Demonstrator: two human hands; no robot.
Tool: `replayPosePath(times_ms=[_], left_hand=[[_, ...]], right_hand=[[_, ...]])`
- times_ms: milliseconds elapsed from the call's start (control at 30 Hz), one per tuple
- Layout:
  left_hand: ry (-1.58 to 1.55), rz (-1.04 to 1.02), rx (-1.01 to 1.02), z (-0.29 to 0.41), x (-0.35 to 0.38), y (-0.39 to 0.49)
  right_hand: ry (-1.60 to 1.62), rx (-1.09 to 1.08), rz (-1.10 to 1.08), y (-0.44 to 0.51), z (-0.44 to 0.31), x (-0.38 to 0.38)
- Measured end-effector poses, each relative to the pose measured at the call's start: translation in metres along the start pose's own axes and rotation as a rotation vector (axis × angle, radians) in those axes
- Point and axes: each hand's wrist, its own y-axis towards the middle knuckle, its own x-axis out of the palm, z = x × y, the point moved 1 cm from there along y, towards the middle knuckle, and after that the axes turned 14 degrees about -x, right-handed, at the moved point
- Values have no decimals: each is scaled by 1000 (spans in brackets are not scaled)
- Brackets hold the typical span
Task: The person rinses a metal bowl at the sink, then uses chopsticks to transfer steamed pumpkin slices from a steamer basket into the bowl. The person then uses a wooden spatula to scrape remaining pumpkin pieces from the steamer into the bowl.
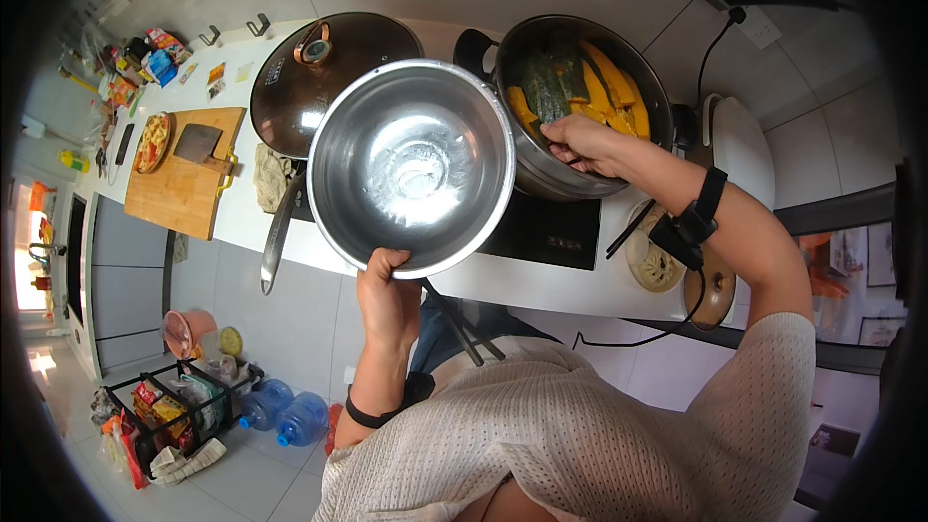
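Note:
My left hand grips the near rim of a stainless steel bowl, thumb inside. The bowl is tilted toward me and holds only a wet sheen. Two dark chopsticks jut out from under it beside this hand; their upper ends are hidden. My right hand reaches over the near rim of a steel pot, its fingertips against the squash slices piled inside, some green peel up, others showing orange flesh. Whether those fingers grip a slice is hidden.
Left of the bowl sits a lidded wok, its handle past the counter edge. A cleaver and a plate of food rest on a cutting board. At right are a dish of buns and a brown lid.

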Motion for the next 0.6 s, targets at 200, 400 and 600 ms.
replayPosePath(times_ms=[200,400,600], left_hand=[[-5,44,-11,0,-3,4],[4,79,-27,-2,-7,9],[16,44,-21,-7,-3,13]], right_hand=[[-16,-44,-116,5,1,3],[112,-22,-85,8,-5,0],[345,-109,-127,13,-4,2]])
